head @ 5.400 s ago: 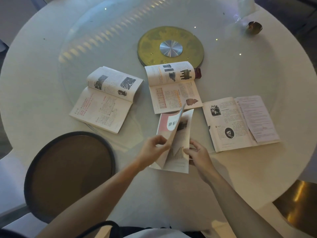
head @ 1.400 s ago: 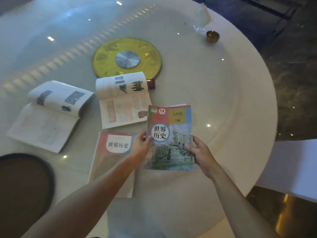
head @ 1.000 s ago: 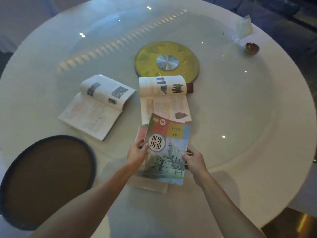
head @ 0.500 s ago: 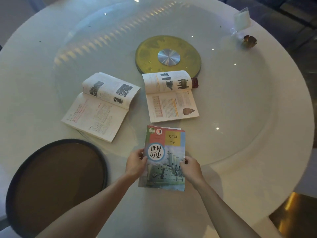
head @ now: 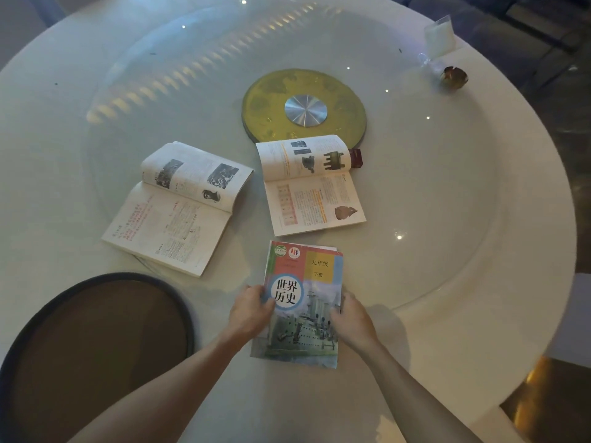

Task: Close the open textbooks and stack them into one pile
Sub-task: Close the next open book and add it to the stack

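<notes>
A closed textbook with a warship on its cover point(head: 303, 302) lies flat near the table's front, on top of another closed book whose page edge peeks out at the top right. My left hand point(head: 251, 310) grips its left edge and my right hand point(head: 350, 318) its right edge. Two textbooks lie open beyond it: one on the left point(head: 179, 206) with black-and-white photos, one in the middle point(head: 311, 183) with coloured pages and bronze vessels.
The round white table point(head: 479, 282) carries a glass turntable with a gold disc point(head: 303, 107) at its centre. A small dark-red object point(head: 356, 158) sits by the middle book. A card holder point(head: 439, 35) and small brown cup point(head: 454, 77) stand far right. A dark round stool point(head: 92, 346) is at the near left.
I carried the warship textbook leftwards from the right and laid it on the closed pink-cover book, which it now hides. In the last half second both hands stay on its edges.
</notes>
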The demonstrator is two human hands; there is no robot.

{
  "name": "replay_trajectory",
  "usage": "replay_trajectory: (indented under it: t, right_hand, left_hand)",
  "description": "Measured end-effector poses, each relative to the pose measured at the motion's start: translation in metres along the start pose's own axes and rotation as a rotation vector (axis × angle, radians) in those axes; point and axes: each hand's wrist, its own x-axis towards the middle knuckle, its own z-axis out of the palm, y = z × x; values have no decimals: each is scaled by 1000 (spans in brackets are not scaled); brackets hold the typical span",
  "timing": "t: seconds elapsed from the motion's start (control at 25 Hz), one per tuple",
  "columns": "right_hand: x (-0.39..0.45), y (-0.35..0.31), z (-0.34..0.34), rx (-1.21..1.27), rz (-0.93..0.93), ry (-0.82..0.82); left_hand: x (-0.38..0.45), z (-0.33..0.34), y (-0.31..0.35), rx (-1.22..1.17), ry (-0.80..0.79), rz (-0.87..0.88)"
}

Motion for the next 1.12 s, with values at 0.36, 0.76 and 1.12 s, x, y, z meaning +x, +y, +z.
replay_trajectory:
  t: [0.36,0.76,1.12]
  right_hand:
    - [75,-45,-79,119,4,72]
    - [197,-85,-136,261,49,140]
    - [220,-76,-127,418,169,69]
  left_hand:
    - [69,-38,71,-264,67,-38]
    - [174,-57,121,-438,181,-311]
    - [187,-56,119,-631,94,-379]
